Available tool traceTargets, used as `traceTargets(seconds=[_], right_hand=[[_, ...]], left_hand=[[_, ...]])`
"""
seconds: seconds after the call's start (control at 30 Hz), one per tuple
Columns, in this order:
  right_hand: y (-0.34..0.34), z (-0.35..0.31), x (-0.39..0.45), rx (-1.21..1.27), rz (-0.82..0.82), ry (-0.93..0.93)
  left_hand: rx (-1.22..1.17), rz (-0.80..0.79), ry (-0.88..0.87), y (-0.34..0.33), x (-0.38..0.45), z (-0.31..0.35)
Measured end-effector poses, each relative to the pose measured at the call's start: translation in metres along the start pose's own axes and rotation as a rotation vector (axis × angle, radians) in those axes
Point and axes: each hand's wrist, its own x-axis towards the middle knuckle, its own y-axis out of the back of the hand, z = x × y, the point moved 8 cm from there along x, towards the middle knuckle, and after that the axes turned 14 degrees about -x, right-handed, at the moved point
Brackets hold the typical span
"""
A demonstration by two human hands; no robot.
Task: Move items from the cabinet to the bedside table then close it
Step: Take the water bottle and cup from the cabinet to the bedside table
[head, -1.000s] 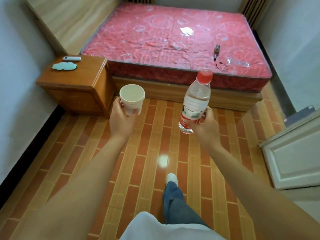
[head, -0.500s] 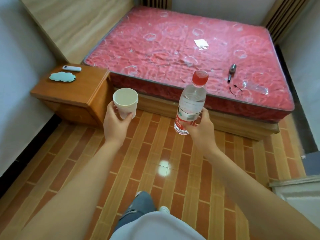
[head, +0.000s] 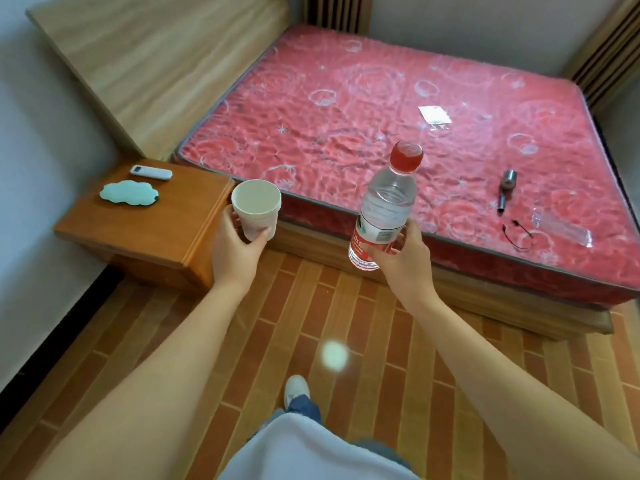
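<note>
Beside the bed: the person stands on the tiled floor, both hands raised short of the bedside table [head: 180, 230].
Left hand [head: 235, 251]: fingers wrapped round a white cup [head: 257, 206], upright, just over the surface's near corner.
Right hand [head: 401, 254]: fingers closed low on a water bottle [head: 384, 206], tilted, over the mattress edge.
Risk: the low grip may let the bottle tip when set down.
Crowding: a remote [head: 151, 172] and cloud-shaped pad [head: 129, 192] fill the back left.

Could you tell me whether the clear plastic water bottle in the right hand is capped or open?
Capped: the clear plastic water bottle has its red screw cap seated on the neck, and the right hand grips its lower labelled part.
</note>
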Motion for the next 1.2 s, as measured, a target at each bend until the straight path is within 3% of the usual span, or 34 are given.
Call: traceTargets(seconds=[0.43, 0.83, 1.2], right_hand=[[-0.074, -0.047, 0.163, 0.000, -0.058, 0.048], [-0.171, -0.102, 0.345, 0.031, -0.334, 0.174], [-0.299, -0.184, 0.421, 0.004, -0.570, 0.323]], left_hand=[[-0.020, 0.066, 0.061, -0.017, 0.158, -0.017], [0.003, 0.386, 0.129, -0.012, 0.302, -0.023], [0.032, 0.676, 0.235, 0.062, 0.360, -0.055]])
